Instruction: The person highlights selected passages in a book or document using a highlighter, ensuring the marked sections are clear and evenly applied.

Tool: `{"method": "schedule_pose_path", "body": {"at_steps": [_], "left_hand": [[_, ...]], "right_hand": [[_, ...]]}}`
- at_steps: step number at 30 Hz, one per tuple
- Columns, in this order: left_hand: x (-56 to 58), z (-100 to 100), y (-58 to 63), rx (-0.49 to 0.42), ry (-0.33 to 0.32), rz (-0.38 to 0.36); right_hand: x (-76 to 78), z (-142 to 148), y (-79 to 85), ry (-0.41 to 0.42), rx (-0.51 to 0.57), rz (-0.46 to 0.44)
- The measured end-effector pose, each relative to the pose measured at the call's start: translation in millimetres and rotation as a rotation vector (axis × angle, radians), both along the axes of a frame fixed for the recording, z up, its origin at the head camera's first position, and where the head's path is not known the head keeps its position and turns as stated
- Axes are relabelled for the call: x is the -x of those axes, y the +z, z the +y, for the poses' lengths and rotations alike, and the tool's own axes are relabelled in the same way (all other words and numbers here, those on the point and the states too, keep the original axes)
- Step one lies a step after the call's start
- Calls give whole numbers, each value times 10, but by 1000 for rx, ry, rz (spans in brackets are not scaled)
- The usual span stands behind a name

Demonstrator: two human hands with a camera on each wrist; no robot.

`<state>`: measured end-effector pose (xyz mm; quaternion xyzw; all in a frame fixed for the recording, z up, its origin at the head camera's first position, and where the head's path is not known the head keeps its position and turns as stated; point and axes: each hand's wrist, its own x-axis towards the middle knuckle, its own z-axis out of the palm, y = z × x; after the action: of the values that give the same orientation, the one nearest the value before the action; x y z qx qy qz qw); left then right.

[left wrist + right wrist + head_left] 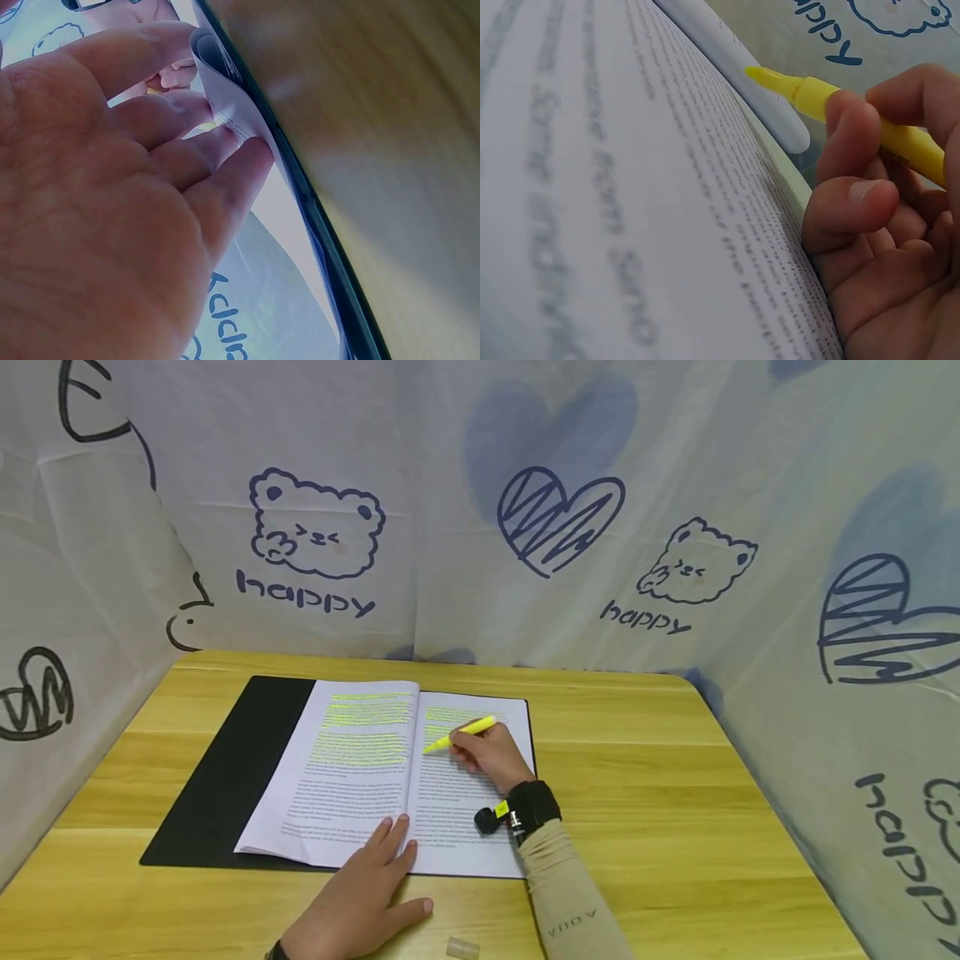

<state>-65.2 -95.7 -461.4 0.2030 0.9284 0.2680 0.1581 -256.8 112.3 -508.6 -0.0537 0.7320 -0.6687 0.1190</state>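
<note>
An open booklet of printed pages [352, 818] lies in a black folder [225, 777] on the table. Yellow highlighting covers the upper lines of its left page and the top of its right page. My right hand [491, 756] pinches a yellow highlighter [472, 727], its tip close over the right page near the fold. In the right wrist view the highlighter [900, 139] sits between thumb and fingers, tip uncapped. My left hand [363, 893] rests with fingers extended on the booklet's lower edge by the fold; in the left wrist view its fingertips touch the curved paper [232, 105].
A small translucent cap-like piece [462, 948] lies at the table's front edge. The wooden table [637, 810] extends to the right of the folder. White cloth [450, 527] printed with bears and hearts hangs behind and at both sides.
</note>
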Motion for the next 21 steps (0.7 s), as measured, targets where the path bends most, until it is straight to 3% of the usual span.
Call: {"method": "schedule_pose_path", "body": {"at_steps": [21], "left_hand": [[-13, -5, -7, -3, 0, 13]], "right_hand": [[-29, 10, 28, 47, -56, 11]]}}
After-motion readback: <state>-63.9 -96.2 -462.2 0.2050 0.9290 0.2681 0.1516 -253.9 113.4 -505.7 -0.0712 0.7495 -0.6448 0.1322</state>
